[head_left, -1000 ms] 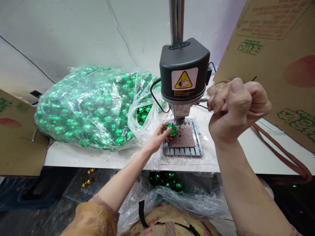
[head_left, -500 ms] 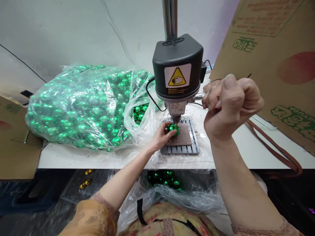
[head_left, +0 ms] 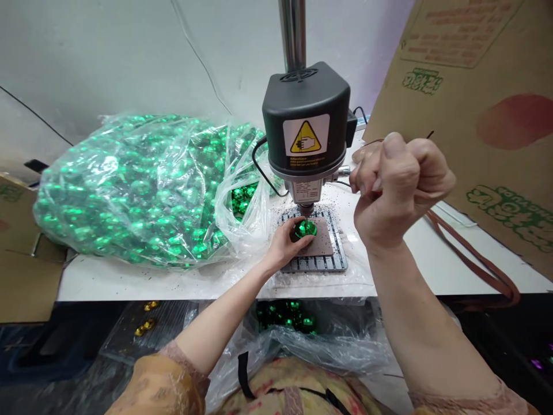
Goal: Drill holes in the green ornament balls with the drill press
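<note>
A small benchtop drill press (head_left: 306, 124) with a black motor housing stands in front of me. Under its chuck, my left hand (head_left: 287, 245) pinches a shiny green faceted ball (head_left: 306, 229) between thumb and fingers. The ball rests on a brownish square pad (head_left: 322, 239) over a slotted metal base (head_left: 339, 256). The thin bit reaches down to the ball's top; how deep it goes I cannot tell. Raised at the right of the machine, my right hand (head_left: 400, 184) is closed in a fist around the feed lever, whose grip is mostly hidden by the fingers.
A big clear plastic bag (head_left: 129, 196) of green balls lies left of the press. Below the table edge, another plastic bag (head_left: 345, 346) holds more green balls (head_left: 287, 317). Cardboard boxes (head_left: 470, 138) flank both sides. Dark shavings dot the white table (head_left: 108, 282); a brown strap (head_left: 475, 248) lies right.
The view has shifted slightly. The fingers of my left hand have spread a little around the green ball, which shows a brighter top. My right fist keeps nearly the same pose.
</note>
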The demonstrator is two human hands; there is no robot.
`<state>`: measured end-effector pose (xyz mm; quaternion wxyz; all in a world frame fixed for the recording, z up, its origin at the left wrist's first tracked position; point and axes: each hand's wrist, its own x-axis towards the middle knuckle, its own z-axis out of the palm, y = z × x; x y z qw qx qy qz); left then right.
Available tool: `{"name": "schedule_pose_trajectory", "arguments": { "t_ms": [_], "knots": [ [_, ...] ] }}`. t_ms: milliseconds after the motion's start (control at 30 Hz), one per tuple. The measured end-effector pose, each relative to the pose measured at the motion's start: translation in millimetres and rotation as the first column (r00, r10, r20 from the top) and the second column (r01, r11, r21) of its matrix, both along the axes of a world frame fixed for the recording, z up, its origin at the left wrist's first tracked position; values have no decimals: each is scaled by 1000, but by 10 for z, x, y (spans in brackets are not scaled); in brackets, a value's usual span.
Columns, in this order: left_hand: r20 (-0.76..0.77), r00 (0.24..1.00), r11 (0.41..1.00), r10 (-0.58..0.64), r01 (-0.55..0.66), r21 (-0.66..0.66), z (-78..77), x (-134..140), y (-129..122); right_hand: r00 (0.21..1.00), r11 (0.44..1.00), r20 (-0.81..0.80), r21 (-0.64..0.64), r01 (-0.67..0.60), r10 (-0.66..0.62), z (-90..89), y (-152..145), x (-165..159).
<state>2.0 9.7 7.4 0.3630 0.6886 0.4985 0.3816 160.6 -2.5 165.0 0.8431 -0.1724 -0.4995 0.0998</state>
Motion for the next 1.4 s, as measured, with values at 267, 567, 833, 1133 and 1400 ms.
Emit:
{"name": "schedule_pose_trajectory", "arguments": {
  "t_ms": [267, 567, 833, 1133, 1400],
  "knots": [
    [21, 999, 999, -24, 23, 44, -117, 48, -25, 1000, 992, -24, -128, 0, -3, 130, 55, 41],
    [-6, 1000, 996, 1, -1, 91, -140, 27, -77, 998, 979, -57, -205, 7, -19, 206, 31, 26],
    [-1, 1000, 994, -14, 14, 107, -155, 24, -60, 999, 999, -9, -8, 42, -42, -48, 8, 22],
    [-16, 1000, 993, 4, -2, 117, -136, 40, -89, 996, 993, -31, 89, 83, -80, -114, 22, -25],
    [-6, 1000, 994, 1, 0, 110, -146, 48, -82, 997, 991, -24, 110, 75, -73, -173, 29, -15]
  ]
}}
